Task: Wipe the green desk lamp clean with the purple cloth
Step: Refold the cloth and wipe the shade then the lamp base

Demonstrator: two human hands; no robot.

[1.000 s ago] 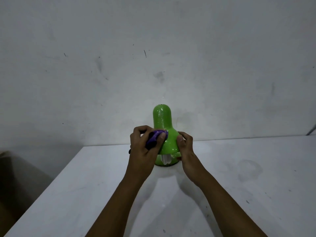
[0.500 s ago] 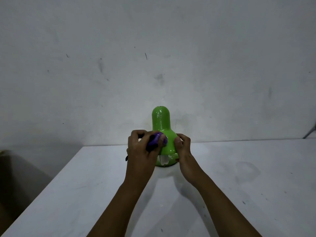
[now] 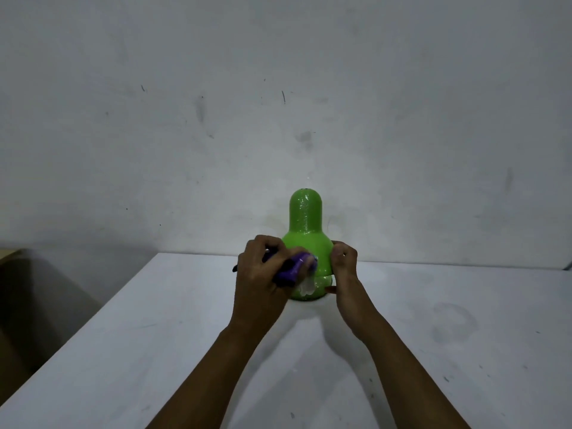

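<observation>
Green desk lamp (image 3: pixel 305 224) stands on white tabletop (image 3: pixel 154 351), close to far edge, roughly mid-width, just in front of grey wall (image 3: pixel 278 88). Lamp shade faces down toward camera, rounded narrow top up, wider bell below; white bulb (image 3: pixel 307 284) visible in the opening at the bottom front. Left hand (image 3: pixel 263 277) curled round a bunched purple cloth (image 3: pixel 292 267), fingers closed on it, cloth pressed against left lower side of the lamp bell. Right hand (image 3: pixel 343 261) on right side of bell, fingers bent and touching the green surface, steadying it; whether thumb wraps behind cannot tell. Both forearms reach in from near edge of tabletop, converging on lamp. Small dark thing (image 3: pixel 235 269) pokes out left of left hand, too small to tell what it is. Tabletop has faint ring stain (image 3: pixel 455 320) toward right side, scattered dark specks. Brown box-like shape (image 3: pixel 12 305) in shadow off left edge of tabletop, unclear
</observation>
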